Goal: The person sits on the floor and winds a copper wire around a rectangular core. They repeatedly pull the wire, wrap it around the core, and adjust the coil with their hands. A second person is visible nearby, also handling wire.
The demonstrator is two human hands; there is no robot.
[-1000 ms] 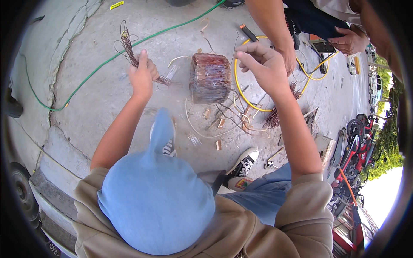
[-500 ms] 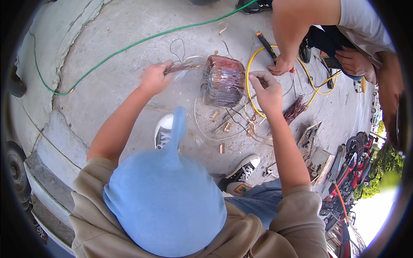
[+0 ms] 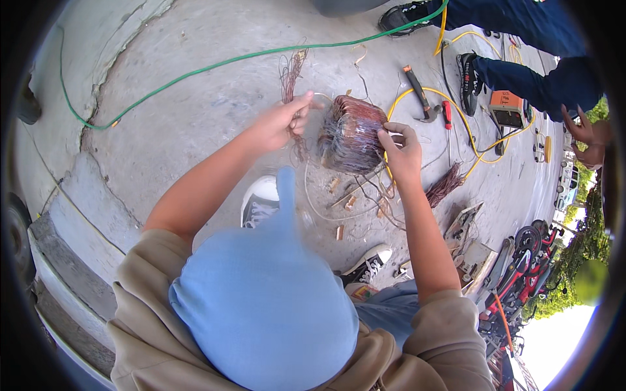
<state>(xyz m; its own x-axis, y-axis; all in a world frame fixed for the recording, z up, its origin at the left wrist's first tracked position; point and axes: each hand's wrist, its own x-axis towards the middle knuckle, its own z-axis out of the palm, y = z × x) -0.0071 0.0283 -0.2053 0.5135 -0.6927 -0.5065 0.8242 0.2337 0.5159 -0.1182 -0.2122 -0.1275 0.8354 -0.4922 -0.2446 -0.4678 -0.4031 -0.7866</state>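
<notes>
A block-shaped winding of reddish copper wire (image 3: pixel 355 133), fuzzy and pale on its left face, sits on the concrete in front of me. My left hand (image 3: pixel 282 124) is closed around a bundle of thin brown copper wires (image 3: pixel 291 75), just left of the winding; loose strands stick out above and below the fist. My right hand (image 3: pixel 402 153) has its thumb and fingers bent against the right edge of the winding. Whether a strand lies between those fingertips is too small to see.
A hammer (image 3: pixel 417 94) and a red-handled screwdriver (image 3: pixel 447 117) lie right of the winding, near a yellow hose (image 3: pixel 398 98) and another wire bundle (image 3: pixel 445 185). A green hose (image 3: pixel 215 64) crosses the far floor. An orange box-shaped machine (image 3: pixel 507 107) stands near another person's legs (image 3: pixel 528 81).
My left hand has moved right, and its wire bundle now points upward. My right hand has come onto the winding's edge. The other person has drawn back from the hammer and stands farther right.
</notes>
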